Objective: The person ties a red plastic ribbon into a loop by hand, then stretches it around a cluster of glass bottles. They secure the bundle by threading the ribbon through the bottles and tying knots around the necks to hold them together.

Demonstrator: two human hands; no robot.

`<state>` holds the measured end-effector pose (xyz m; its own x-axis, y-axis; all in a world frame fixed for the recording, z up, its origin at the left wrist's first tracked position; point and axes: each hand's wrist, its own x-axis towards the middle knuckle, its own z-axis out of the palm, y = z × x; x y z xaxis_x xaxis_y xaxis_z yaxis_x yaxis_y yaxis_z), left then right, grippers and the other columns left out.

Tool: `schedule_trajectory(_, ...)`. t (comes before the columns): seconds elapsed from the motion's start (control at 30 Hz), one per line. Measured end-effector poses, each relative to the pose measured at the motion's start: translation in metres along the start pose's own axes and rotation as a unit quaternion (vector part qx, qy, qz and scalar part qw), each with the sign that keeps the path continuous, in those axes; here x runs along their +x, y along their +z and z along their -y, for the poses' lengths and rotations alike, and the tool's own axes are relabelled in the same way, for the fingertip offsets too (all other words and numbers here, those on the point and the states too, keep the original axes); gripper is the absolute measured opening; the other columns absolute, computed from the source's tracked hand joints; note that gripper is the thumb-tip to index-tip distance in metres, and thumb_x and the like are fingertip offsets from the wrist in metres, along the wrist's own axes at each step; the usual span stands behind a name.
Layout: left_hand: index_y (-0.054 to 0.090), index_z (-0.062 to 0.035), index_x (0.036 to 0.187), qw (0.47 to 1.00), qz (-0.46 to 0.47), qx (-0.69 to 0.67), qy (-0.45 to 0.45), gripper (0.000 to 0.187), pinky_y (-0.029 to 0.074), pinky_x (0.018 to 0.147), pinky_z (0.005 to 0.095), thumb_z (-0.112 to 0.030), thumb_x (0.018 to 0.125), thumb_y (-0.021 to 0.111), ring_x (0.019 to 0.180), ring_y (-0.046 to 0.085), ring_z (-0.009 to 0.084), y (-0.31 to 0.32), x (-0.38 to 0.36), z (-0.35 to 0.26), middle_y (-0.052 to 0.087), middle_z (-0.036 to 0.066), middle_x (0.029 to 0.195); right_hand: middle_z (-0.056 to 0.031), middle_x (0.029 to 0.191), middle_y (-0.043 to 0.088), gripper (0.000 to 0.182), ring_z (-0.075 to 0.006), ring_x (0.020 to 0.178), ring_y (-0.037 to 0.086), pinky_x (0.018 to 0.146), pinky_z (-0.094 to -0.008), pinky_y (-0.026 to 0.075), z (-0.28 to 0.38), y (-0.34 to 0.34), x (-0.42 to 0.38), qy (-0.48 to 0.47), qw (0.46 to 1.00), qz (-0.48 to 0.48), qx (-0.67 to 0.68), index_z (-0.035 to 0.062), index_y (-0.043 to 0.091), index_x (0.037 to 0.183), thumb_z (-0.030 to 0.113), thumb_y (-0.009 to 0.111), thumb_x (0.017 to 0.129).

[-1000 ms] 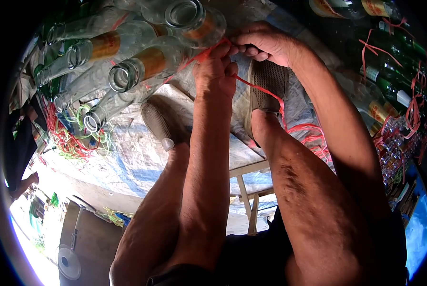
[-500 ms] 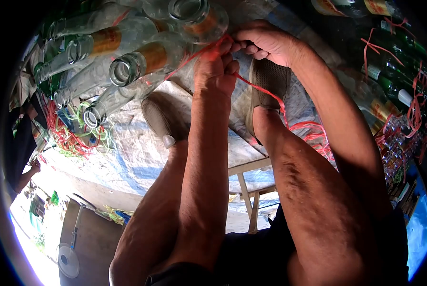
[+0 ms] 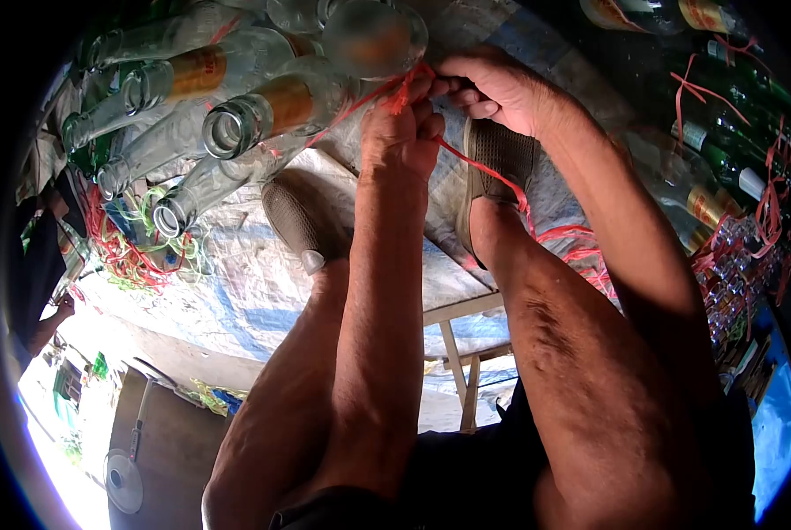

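My left hand [image 3: 401, 132] is closed on a red plastic string [image 3: 479, 165], with a red knot-like tangle above its fingers. One length runs left toward the clear glass bottles [image 3: 302, 99], and another hangs down past my right shoe. Beside it, my right hand [image 3: 492, 88] has its fingers curled in a pinch at the same string, fingertips almost touching the left ones. The exact grip is partly hidden. Just above both hands is a rounded clear glass bottle [image 3: 373, 40] with a blurred orange patch. The bottles at left lie bundled, mouths toward me.
Green bottles [image 3: 718, 150] with red string lie at the right. Loose red and green strings [image 3: 139, 243] are heaped at the left on a pale sheet [image 3: 236, 300]. My shoes [image 3: 298, 216] stand on that sheet. Another person's arm [image 3: 55, 322] shows at the far left edge.
At the top bottle, the open mouth facing me has shifted up and left, and a rounded, blurred glass surface now shows there. The red string stands up more above my left fingers.
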<state>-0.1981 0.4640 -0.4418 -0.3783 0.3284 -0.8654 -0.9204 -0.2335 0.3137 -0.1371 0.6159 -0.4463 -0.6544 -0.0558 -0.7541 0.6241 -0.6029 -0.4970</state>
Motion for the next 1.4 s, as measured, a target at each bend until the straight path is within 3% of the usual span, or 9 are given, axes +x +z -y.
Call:
schedule_trajectory(0.23, 0.071, -0.0108, 0.101, 1.0, 0.003, 0.0, -0.011, 0.009, 0.025, 0.049, 0.0227, -0.012, 0.092, 0.074, 0.055, 0.042, 0.0049, -0.004, 0.002, 0.0, 0.07, 0.001, 0.083, 0.0022, 0.077, 0.064, 0.018, -0.0021, 0.058, 0.043, 0.046, -0.0186, 0.025, -0.008, 0.005, 0.005, -0.022, 0.999, -0.027, 0.011, 0.0104, 0.065, 0.086, 0.026, 0.07, 0.093)
schedule_trajectory(0.53, 0.071, -0.0172, 0.097, 0.998, -0.013, 0.053, 0.019, 0.008, 0.022, 0.046, 0.0238, -0.012, 0.092, 0.075, 0.053, 0.039, 0.004, -0.008, -0.013, -0.004, 0.061, -0.005, 0.074, 0.0078, 0.067, 0.047, 0.022, -0.0028, 0.053, 0.036, 0.047, -0.0232, 0.022, -0.007, 0.014, 0.023, -0.078, 0.994, -0.059, 0.043, 0.014, 0.061, 0.075, 0.024, 0.073, 0.091)
schedule_trajectory(0.63, 0.071, -0.0106, 0.095, 0.999, -0.025, 0.034, 0.031, 0.006, 0.026, 0.046, 0.0235, -0.006, 0.092, 0.073, 0.056, 0.047, 0.0049, -0.009, -0.017, -0.006, 0.06, -0.002, 0.074, 0.008, 0.067, 0.047, 0.023, -0.003, 0.053, 0.035, 0.047, -0.0229, 0.022, -0.004, 0.014, 0.027, -0.08, 0.993, -0.07, 0.046, 0.0137, 0.06, 0.074, 0.021, 0.072, 0.091)
schedule_trajectory(0.73, 0.07, -0.0113, 0.092, 0.997, -0.055, 0.044, 0.038, 0.006, 0.025, 0.046, 0.0235, -0.006, 0.091, 0.073, 0.057, 0.048, 0.0048, -0.006, -0.021, -0.007, 0.059, -0.004, 0.073, 0.0079, 0.066, 0.046, 0.022, -0.0032, 0.052, 0.035, 0.047, -0.0229, 0.022, -0.004, 0.015, 0.028, -0.079, 0.992, -0.083, 0.05, 0.0135, 0.06, 0.073, 0.019, 0.071, 0.092)
schedule_trajectory(0.83, 0.068, -0.0162, 0.095, 0.997, -0.035, 0.062, 0.04, 0.009, 0.023, 0.047, 0.0236, -0.01, 0.092, 0.075, 0.056, 0.047, 0.0034, -0.01, -0.021, -0.006, 0.061, -0.006, 0.074, 0.0076, 0.065, 0.045, 0.022, -0.0035, 0.052, 0.035, 0.047, -0.0231, 0.022, -0.006, 0.012, 0.031, -0.091, 0.992, -0.07, 0.059, 0.0134, 0.06, 0.073, 0.017, 0.07, 0.093)
schedule_trajectory(1.07, 0.066, -0.0137, 0.089, 0.998, -0.04, 0.049, 0.021, 0.009, 0.025, 0.047, 0.0246, -0.012, 0.093, 0.075, 0.053, 0.042, 0.0051, -0.014, -0.019, -0.001, 0.058, -0.004, 0.072, 0.0072, 0.064, 0.045, 0.025, -0.0044, 0.052, 0.035, 0.046, -0.0234, 0.021, -0.006, 0.012, 0.029, -0.057, 0.994, -0.06, 0.069, 0.014, 0.059, 0.074, 0.023, 0.071, 0.094)
schedule_trajectory(1.17, 0.067, -0.0127, 0.083, 0.997, -0.044, 0.057, 0.018, 0.012, 0.026, 0.046, 0.0246, -0.013, 0.092, 0.075, 0.052, 0.04, 0.0049, -0.013, -0.022, 0.001, 0.057, -0.004, 0.071, 0.0067, 0.064, 0.047, 0.027, -0.0044, 0.053, 0.038, 0.047, -0.0227, 0.021, 0.0, 0.028, 0.015, -0.024, 0.991, -0.116, 0.058, 0.0143, 0.058, 0.074, 0.027, 0.073, 0.093)
schedule_trajectory(1.4, 0.067, -0.0117, 0.082, 0.996, -0.039, 0.073, 0.017, 0.014, 0.023, 0.046, 0.0251, -0.016, 0.093, 0.075, 0.049, 0.032, 0.0044, -0.012, -0.023, 0.0, 0.047, -0.007, 0.063, 0.0051, 0.067, 0.051, 0.029, -0.0057, 0.055, 0.044, 0.047, -0.0234, 0.029, -0.013, 0.018, 0.023, -0.108, 0.991, -0.055, 0.065, 0.0128, 0.059, 0.073, 0.029, 0.076, 0.09)
